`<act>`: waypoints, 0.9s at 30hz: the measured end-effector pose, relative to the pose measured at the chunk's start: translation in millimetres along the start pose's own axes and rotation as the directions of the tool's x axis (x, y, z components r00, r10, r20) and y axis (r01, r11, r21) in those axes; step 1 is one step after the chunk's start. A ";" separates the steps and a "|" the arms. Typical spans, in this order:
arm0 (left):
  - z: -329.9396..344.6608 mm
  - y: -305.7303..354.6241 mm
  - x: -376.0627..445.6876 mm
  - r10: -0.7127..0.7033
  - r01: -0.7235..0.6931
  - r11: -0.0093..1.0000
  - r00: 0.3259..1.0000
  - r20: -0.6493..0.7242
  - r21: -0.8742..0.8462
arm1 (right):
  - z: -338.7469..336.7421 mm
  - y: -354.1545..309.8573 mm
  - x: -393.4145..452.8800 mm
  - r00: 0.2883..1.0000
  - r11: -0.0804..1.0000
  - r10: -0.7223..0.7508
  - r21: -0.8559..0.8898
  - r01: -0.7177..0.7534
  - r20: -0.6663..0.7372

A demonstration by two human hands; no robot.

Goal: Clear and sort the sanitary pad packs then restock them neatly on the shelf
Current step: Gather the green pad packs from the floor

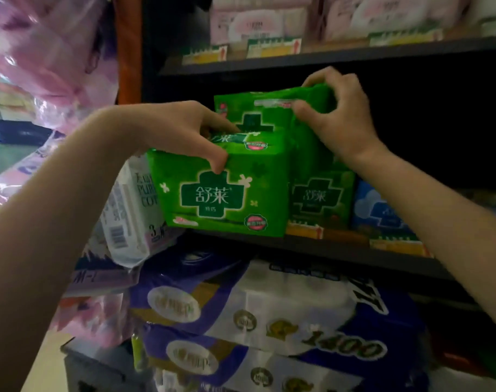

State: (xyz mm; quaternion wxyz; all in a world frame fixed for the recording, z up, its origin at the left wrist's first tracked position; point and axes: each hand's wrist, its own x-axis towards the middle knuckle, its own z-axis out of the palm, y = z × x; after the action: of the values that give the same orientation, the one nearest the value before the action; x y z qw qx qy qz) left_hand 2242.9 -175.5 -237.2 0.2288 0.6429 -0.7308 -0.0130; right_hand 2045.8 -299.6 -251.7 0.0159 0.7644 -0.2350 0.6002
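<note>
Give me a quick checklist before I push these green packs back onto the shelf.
1. Left hand grips the front green pack: ok.
2. Right hand pinches the upper green pack: ok.
3. Front pack fully on the shelf: not ok, it overhangs the edge.
4. Front pack faces forward, label readable: ok.
5. Space behind the packs: cannot tell, too dark.
6. Blue pack beside stays clear: ok.

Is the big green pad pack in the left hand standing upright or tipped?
Tipped slightly. The big green pad pack leans, its printed cross slanted, gripped by the left hand.
</note>
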 end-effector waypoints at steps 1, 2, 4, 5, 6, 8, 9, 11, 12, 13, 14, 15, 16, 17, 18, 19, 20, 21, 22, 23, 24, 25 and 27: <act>-0.8 -2.4 6.5 -0.007 0.010 0.998 0.999 -0.045 0.066 | 12.6 3.3 4.7 1.000 1.000 -0.022 -0.006 0.022 0.011; -1.6 -5.6 12.6 -0.015 0.024 0.994 0.996 -0.088 0.108 | 24.2 7.5 9.6 0.999 0.999 -0.034 -0.009 0.035 0.029; -5.8 -15.4 23.6 -0.040 0.057 0.994 0.985 -0.169 0.097 | 46.6 18.9 21.6 0.997 0.999 -0.045 -0.022 0.046 0.065; -8.2 -20.5 28.3 -0.053 0.069 0.995 0.980 -0.190 0.078 | 57.0 24.2 28.0 0.995 0.998 -0.050 -0.031 0.053 0.084; -9.7 -25.1 33.4 -0.060 0.076 0.994 0.979 -0.196 0.076 | 65.6 29.3 33.9 0.993 0.998 -0.050 -0.037 0.054 0.103; -10.7 -33.9 46.2 -0.068 0.089 0.991 0.977 -0.201 0.099 | 79.1 37.6 44.0 0.991 0.998 -0.044 -0.041 0.049 0.126; -10.1 -37.7 52.6 -0.079 0.102 0.989 0.976 -0.202 0.108 | 84.4 41.4 47.9 0.991 0.998 -0.039 -0.043 0.044 0.126; -10.0 -41.4 64.1 -0.102 0.129 0.982 0.977 -0.185 0.140 | 93.3 49.8 54.7 0.990 0.998 -0.032 -0.056 0.040 0.138; -10.9 -41.5 68.6 -0.115 0.142 0.976 0.980 -0.165 0.163 | 98.4 52.5 57.6 0.987 0.997 -0.027 -0.068 0.039 0.160; -12.9 -42.6 72.8 -0.126 0.153 0.972 0.981 -0.149 0.181 | 103.7 53.5 60.5 0.981 0.996 -0.022 -0.077 0.038 0.190; -15.8 -42.9 75.1 -0.143 0.167 0.968 0.981 -0.134 0.186 | 108.7 53.3 64.1 0.975 0.996 -0.008 -0.089 0.029 0.222; -19.7 -44.0 77.0 -0.157 0.177 0.969 0.980 -0.122 0.174 | 113.4 52.9 68.6 0.966 0.994 0.017 -0.113 0.012 0.259; -24.0 -45.1 77.8 -0.165 0.182 0.971 0.980 -0.112 0.155 | 117.1 51.7 73.1 0.950 0.989 0.045 -0.150 0.001 0.308; -27.7 -47.3 79.3 -0.168 0.182 0.975 0.980 -0.105 0.131 | 120.4 50.4 76.8 0.929 0.981 0.067 -0.193 0.004 0.363; -30.7 -49.3 81.2 -0.175 0.185 0.978 0.980 -0.099 0.102 | 123.0 49.9 79.8 0.908 0.970 0.083 -0.243 0.020 0.410; -32.9 -52.6 84.9 -0.183 0.189 0.980 0.978 -0.095 0.060 | 125.0 50.8 83.0 0.893 0.949 0.100 -0.311 0.046 0.439; -33.4 -55.1 88.2 -0.198 0.201 0.979 0.976 -0.096 0.022 | 126.2 52.1 85.1 0.886 0.910 0.127 -0.407 0.075 0.445; -31.9 -56.1 90.7 -0.203 0.203 0.979 0.974 -0.105 -0.006 | 126.6 52.3 86.0 0.892 0.855 0.147 -0.508 0.102 0.427; -30.4 -58.2 94.6 -0.208 0.208 0.978 0.972 -0.113 -0.010 | 126.1 51.7 86.1 0.907 0.813 0.144 -0.571 0.119 0.395; -27.7 -61.7 99.0 -0.214 0.214 0.977 0.970 -0.116 -0.014 | 125.2 51.6 85.0 0.918 0.798 0.111 -0.585 0.146 0.381; -24.6 -64.9 104.0 -0.221 0.221 0.975 0.968 -0.116 -0.006 | 122.5 51.7 82.4 0.918 0.810 0.079 -0.561 0.167 0.388; -20.7 -66.7 109.1 -0.223 0.225 0.974 0.968 -0.119 0.009 | 118.7 52.7 77.8 0.915 0.835 0.058 -0.522 0.175 0.398; -14.1 -70.0 119.0 -0.225 0.232 0.971 0.966 -0.125 0.050 | 107.9 58.2 64.1 0.922 0.876 0.013 -0.448 0.176 0.388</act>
State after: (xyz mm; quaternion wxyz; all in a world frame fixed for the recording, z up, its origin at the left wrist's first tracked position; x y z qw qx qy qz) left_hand 2305.1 -296.2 -208.7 0.2482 0.7295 -0.6370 0.0223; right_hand 2132.7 -406.3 -237.5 0.1827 0.8477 -0.3403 0.3638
